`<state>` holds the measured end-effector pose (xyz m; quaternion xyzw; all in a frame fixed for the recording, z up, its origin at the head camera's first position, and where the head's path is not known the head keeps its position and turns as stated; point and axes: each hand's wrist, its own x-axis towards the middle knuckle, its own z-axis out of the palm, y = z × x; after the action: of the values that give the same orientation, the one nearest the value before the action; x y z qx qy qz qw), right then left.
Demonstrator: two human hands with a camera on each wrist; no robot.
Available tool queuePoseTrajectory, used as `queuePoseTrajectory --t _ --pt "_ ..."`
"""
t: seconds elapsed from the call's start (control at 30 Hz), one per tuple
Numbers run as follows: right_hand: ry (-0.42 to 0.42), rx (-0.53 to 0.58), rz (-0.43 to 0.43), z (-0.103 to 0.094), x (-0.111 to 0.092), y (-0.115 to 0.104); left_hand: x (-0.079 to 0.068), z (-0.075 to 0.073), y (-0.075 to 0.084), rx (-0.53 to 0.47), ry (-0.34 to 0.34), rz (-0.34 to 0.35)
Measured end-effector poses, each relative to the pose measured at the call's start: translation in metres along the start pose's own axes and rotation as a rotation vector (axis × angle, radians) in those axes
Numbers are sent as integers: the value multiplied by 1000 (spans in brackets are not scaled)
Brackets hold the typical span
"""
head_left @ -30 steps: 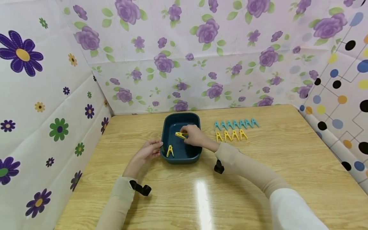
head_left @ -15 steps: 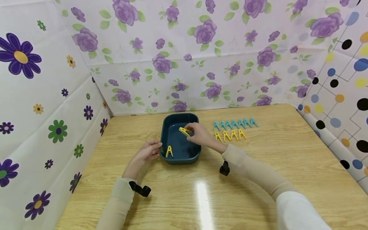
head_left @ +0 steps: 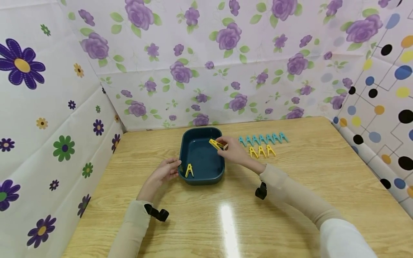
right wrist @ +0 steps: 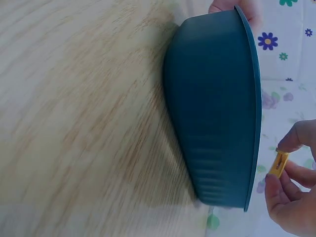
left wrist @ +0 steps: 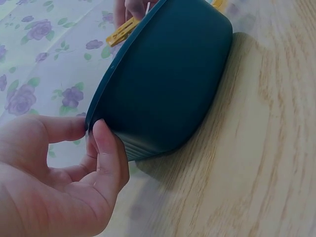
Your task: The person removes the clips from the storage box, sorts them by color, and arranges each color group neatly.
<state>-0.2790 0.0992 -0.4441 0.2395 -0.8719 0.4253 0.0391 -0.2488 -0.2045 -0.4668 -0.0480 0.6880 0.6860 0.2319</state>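
My left hand (head_left: 163, 173) pinches the left rim of a dark teal plastic tub (head_left: 201, 157) between thumb and fingers. In the left wrist view its fingertips (left wrist: 102, 129) sit right at the rim. My right hand (head_left: 235, 150) holds a yellow clothespin (head_left: 216, 144) by its finger and thumb, raised at the tub's right rim. The right wrist view shows that clothespin (right wrist: 279, 164) end-on, just beyond the rim. A second yellow clothespin (head_left: 189, 170) lies inside the tub, at the front left corner.
To the tub's right, a row of several blue clothespins (head_left: 262, 139) lies on the wooden table (head_left: 180, 222). In front of it is a row of yellow clothespins (head_left: 262, 151), three in sight beside my right hand. A flowered cloth (head_left: 180, 96) hangs behind the table.
My right hand has moved right, carrying the yellow clothespin from over the tub's middle to its right rim. It now covers the leftmost yellow clothespin in the row. My left hand has stayed put.
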Motion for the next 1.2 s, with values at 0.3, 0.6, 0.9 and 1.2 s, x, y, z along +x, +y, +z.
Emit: queuePoseTrajectory --t 0.3,0.6,0.9,1.2 --pt "117 -27 -12 -15 -14 17 -1 1 2 8 3 -4" --pt "158 -69 33 -26 -26 42 -1 2 2 -6 0 -5" --pt "110 -82 103 -40 -40 55 0 2 2 -7 3 -10" --pt "86 -89 191 -65 -50 65 0 4 1 -5 22 -21"
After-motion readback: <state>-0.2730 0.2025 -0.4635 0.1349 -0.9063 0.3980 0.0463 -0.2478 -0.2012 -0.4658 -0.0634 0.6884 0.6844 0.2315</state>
